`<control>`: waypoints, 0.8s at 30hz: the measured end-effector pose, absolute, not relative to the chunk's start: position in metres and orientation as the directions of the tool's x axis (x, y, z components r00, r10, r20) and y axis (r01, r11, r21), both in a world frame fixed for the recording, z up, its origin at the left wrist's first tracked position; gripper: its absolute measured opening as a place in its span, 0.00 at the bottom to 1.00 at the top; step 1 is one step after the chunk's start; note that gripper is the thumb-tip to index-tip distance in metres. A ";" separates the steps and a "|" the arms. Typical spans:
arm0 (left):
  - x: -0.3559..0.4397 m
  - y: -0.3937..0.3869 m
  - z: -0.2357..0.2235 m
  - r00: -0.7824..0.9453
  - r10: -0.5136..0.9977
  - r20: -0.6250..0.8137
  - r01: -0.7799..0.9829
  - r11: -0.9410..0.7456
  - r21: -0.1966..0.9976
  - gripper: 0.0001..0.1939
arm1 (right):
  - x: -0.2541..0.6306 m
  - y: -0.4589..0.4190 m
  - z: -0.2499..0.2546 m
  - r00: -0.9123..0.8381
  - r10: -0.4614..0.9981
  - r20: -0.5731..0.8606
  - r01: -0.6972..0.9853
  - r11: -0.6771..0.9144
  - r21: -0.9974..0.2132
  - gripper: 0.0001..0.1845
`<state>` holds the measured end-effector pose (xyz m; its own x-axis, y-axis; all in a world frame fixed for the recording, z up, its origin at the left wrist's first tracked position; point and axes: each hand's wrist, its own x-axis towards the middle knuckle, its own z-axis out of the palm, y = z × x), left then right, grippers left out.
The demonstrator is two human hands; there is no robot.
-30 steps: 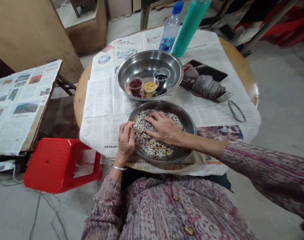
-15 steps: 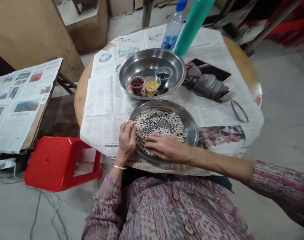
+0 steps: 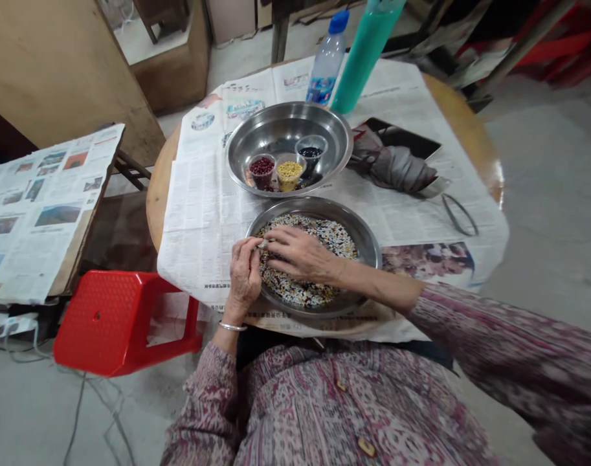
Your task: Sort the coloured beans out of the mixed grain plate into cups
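Observation:
A steel basin (image 3: 373, 249) in front of me holds a spread of mixed white, black, yellow and dark red grains (image 3: 336, 236). At the basin's left rim, my left hand (image 3: 245, 268) is closed with its fingers curled in; something small and pale shows at its fingertips, too small to name. My right hand (image 3: 302, 255) reaches over the grains from the right, its fingers stretched and somewhat apart, their tips close to my left fingertips. The right thumb is hidden.
Behind stands a larger steel basin (image 3: 288, 116) with plastic cups of red beans (image 3: 261, 169), yellow beans (image 3: 289, 173) and black beans (image 3: 311, 155). Further back are a water bottle (image 3: 325, 61) and a green bottle (image 3: 366, 61). A folded umbrella (image 3: 392, 162) lies right; a red stool (image 3: 101, 320) stands left.
My right hand has moved up and slightly left from the grains to beside my left fingertips, its fingers spreading. My left hand stays at the rim. The view has shifted slightly.

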<state>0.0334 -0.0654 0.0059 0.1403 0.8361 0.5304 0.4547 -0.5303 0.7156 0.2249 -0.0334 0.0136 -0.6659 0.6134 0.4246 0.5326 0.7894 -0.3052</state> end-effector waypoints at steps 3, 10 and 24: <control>0.034 -0.065 0.005 0.129 0.841 0.526 0.460 -0.521 0.720 0.13 | 0.211 -0.027 0.009 -0.773 0.493 0.399 0.436 0.870 -0.230 0.13; 0.034 -0.066 0.005 0.133 0.834 0.536 0.450 -0.533 0.717 0.13 | 0.253 -0.021 0.020 -0.646 0.734 0.208 0.721 0.677 -0.150 0.12; 0.032 -0.064 0.006 0.141 0.831 0.538 0.455 -0.537 0.710 0.13 | 0.258 -0.077 0.022 -0.723 0.674 0.154 0.541 0.690 -0.482 0.14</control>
<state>0.0324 -0.0644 0.0061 0.1408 0.8308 0.5385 0.4549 -0.5374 0.7101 0.2584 -0.0771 0.0219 -0.7225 0.6740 0.1538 0.5408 0.6897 -0.4815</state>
